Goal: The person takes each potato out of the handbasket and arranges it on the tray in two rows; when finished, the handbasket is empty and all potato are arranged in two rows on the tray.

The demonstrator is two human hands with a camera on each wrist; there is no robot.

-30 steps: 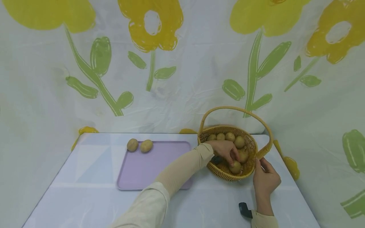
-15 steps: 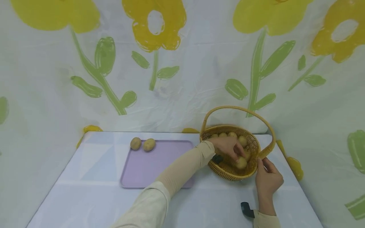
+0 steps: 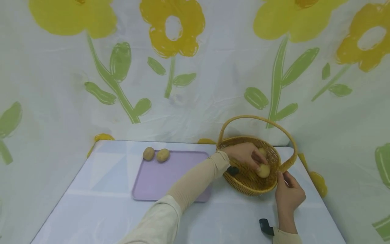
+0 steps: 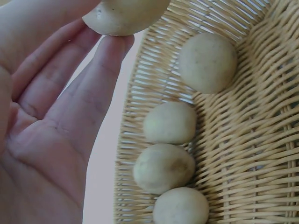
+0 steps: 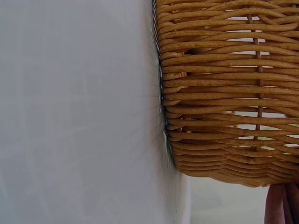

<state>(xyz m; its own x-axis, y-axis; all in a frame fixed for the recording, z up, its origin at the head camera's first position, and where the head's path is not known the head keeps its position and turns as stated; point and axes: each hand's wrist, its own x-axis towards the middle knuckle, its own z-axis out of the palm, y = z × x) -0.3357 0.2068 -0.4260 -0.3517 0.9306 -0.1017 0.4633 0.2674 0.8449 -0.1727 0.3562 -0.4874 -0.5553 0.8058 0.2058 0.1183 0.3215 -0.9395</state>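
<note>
My left hand (image 3: pixel 246 154) reaches over the woven basket (image 3: pixel 248 190) and pinches a potato (image 3: pixel 264 171) between thumb and fingertips. Close up in the left wrist view, that potato (image 4: pixel 126 16) is cut off by the top edge. Several more potatoes lie along the basket's inner wall, among them one potato (image 4: pixel 208 63) set apart from a row of three. At the right end of the basket, under the foot of its arched handle (image 3: pixel 288 164), the thumb and fingers of my right hand (image 3: pixel 289 193) pinch the rim. Only those fingertips (image 5: pixel 275 205) show in the right wrist view.
Left of the basket lies a flat purple tray (image 3: pixel 176 179). Two potatoes, a left one (image 3: pixel 148 153) and a right one (image 3: pixel 163 155), sit at its far left corner. A flower-printed cloth (image 3: pixel 195 101) hangs behind the white table (image 3: pixel 100 217).
My left hand has shifted right and up across the basket with the pinched potato. The right hand keeps its place at the rim. The whole head view has drifted slightly.
</note>
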